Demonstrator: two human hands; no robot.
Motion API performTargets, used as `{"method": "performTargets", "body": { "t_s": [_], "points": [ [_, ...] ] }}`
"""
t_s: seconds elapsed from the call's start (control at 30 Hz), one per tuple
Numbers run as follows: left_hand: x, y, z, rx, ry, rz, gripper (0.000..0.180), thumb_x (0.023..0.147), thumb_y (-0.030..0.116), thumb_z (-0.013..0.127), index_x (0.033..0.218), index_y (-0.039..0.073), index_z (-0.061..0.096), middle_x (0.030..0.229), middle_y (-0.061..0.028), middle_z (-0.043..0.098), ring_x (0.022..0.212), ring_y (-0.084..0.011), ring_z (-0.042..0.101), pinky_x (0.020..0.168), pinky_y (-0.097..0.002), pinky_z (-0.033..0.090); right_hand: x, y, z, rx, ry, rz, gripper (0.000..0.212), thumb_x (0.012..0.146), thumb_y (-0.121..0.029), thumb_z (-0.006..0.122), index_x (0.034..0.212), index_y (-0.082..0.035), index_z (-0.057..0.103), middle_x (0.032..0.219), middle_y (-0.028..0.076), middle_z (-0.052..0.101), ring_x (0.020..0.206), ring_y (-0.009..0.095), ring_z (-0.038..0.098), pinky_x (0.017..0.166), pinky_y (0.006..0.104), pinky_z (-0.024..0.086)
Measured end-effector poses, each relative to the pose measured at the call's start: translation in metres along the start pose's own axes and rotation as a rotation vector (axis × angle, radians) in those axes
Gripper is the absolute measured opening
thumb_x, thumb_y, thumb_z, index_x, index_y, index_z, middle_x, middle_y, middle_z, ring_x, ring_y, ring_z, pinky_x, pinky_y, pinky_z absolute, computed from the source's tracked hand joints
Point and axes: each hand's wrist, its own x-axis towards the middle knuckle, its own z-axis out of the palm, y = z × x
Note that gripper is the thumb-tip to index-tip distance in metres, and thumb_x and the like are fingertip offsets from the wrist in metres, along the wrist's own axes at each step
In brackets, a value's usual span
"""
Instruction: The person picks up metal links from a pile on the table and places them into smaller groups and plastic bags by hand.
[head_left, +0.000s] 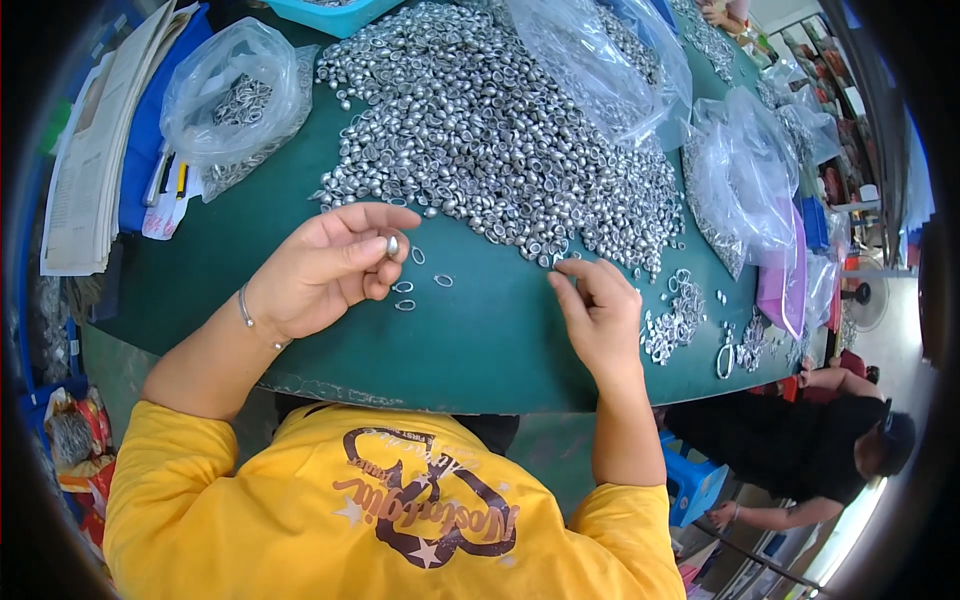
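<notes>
A big heap of small silver metal caps [500, 120] covers the far half of the green table [470, 340]. My left hand [325, 268] is raised just over the table and pinches one silver cap [392, 245] between thumb and fingers. Three loose metal rings [405, 290] lie on the green surface just right of that hand. My right hand [598, 315] rests palm down on the table with its fingertips touching the near edge of the heap. A bracelet circles my left wrist.
Clear plastic bags of metal parts sit at the back left [240, 95], the back middle [600, 60] and the right [745, 180]. A smaller pile of rings [680, 320] lies right of my right hand. Stacked papers [95, 150] lie at the left. Another person [800, 440] crouches at lower right.
</notes>
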Motion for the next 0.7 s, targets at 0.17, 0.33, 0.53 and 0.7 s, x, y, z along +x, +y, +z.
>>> {"method": "performTargets", "body": {
  "t_s": [0.17,0.33,0.53,0.7],
  "points": [
    [-0.002,-0.003,-0.011,-0.041,-0.002,-0.043,0.016,0.089,0.007,0.051,0.102,0.0,0.055,0.094,-0.0098,0.061,0.081,-0.0143,0.062,0.071,-0.0252,0.052,0.011,0.0,0.014,-0.086,0.084,-0.175,0.009,0.072,-0.005,0.068,0.08,-0.004,0.063,0.065,0.011,0.054,0.056,0.027,0.055,0.052,0.0336,0.044],
    [-0.002,0.0,-0.013,-0.099,-0.056,-0.083,0.014,0.089,0.007,0.052,0.1,-0.001,0.055,0.092,-0.0124,0.062,0.079,-0.0162,0.063,0.069,-0.0254,0.053,-0.003,0.014,-0.003,1.216,-0.061,0.271,0.004,0.082,0.001,0.055,0.084,0.004,0.058,0.062,0.0,0.047,0.051,0.007,0.039,0.042,0.0195,0.026],
    [-0.005,0.003,-0.005,-0.058,0.07,-0.116,0.012,0.087,0.003,0.051,0.097,-0.001,0.056,0.088,-0.015,0.063,0.073,-0.0182,0.065,0.064,-0.0257,0.054,-0.001,0.018,-0.029,1.732,-0.121,0.3,0.014,0.085,-0.013,0.046,0.091,0.001,0.046,0.064,0.005,0.039,0.05,0.009,0.032,0.043,0.0208,0.026],
    [-0.001,-0.001,-0.007,-0.115,0.072,-0.015,0.01,0.084,0.006,0.049,0.089,0.001,0.055,0.085,-0.0111,0.059,0.069,-0.0147,0.059,0.053,-0.0238,0.05,0.003,0.019,-0.012,0.169,0.068,0.326,0.012,0.073,-0.008,0.071,0.078,0.001,0.064,0.063,0.003,0.056,0.051,0.012,0.051,0.047,0.0231,0.041]
  ]
}}
